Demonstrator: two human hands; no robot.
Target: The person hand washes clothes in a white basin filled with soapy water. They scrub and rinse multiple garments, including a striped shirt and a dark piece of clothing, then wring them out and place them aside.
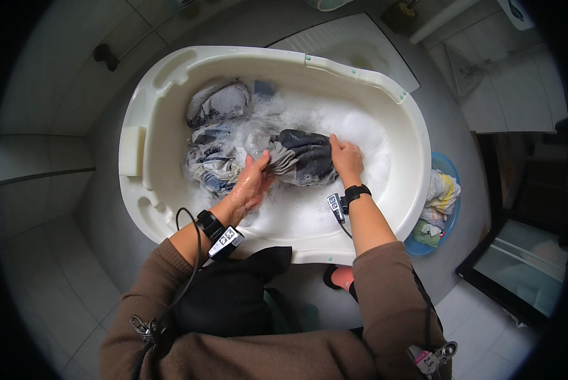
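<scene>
A wet dark grey garment [309,155] with a paler, ribbed grey end is stretched between my two hands above the suds. My left hand [253,185] grips the pale end, its thumb on top. My right hand [347,163] has its fingers closed over the other end of the dark cloth. Under and around it, foamy water fills the white baby bathtub [417,161]. Just left of my left hand lie soaked clothes, a blue, white and grey patterned heap [211,161] and a grey bundle [223,104].
A cream sponge-like block [132,151] sits on the tub's left rim. Right of the tub, a blue basin [441,166] holds several cloths. Behind stands a white washboard-like panel [385,47]. A dark-framed glass panel [524,269] is at the lower right.
</scene>
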